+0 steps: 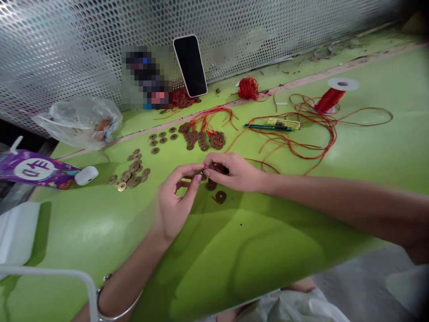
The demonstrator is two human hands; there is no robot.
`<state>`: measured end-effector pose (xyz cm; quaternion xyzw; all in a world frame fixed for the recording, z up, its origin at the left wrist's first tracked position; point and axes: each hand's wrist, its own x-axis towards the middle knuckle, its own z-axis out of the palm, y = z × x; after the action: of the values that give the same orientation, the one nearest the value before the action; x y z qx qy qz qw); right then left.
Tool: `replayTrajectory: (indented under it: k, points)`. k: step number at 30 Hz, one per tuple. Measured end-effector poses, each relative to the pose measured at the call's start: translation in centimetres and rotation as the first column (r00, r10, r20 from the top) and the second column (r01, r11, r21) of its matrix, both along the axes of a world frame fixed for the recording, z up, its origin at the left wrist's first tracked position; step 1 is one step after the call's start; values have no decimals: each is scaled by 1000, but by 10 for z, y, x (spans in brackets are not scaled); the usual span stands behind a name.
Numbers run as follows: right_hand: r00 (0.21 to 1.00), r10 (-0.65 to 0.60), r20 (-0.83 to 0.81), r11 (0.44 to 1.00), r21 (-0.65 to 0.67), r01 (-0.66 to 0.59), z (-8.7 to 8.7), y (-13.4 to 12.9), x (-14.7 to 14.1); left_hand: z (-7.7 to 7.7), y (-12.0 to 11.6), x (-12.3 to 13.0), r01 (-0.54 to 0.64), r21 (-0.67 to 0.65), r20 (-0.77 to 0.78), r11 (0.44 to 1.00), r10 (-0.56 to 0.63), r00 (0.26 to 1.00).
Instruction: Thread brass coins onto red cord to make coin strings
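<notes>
Green table [94,228], backed by a perforated metal panel [83,31]; contents as I see them. Two bare hands, near the centre, fingertips meeting. Left hand [170,201], silver bangle on the forearm: grip narrowed to a pinch of thumb and forefinger on a brown coin [202,175], largely hidden. Right hand [236,172], palm down: grip likewise pinched at the same coin; what lies under its curled fingers I cannot fully tell. One holed coin [220,197], flat, just on the near side of the right hand, a short orange-red cord end beside it. Beyond the hands, one group of corded coins [217,140], red strands trailing; to its left, loose coins in short rows [162,140]; farther left, a loose heap of coins [134,176]. To the right, one dark green pen [268,128], by a yellowish clear box [286,124]; one spool of red cord [330,99], upright but tilted, loops spread around it. One ball of red cord [248,88]. One phone [191,66], leaning on the panel.
</notes>
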<state>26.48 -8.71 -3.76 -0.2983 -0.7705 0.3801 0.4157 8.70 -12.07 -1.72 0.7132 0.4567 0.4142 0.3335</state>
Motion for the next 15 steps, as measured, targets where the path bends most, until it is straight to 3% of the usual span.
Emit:
replayTrajectory:
  k: [7, 15]
  points:
    - [1000, -3, -21, 1000, -5, 3, -1, 2, 0, 0, 1, -1, -43, -129, 45, 991, 49, 998]
    - [1000, -3, -22, 1000, -7, 3, -2, 1, 0, 3, -1, 0, -81, -189, 48, 979, 92, 995]
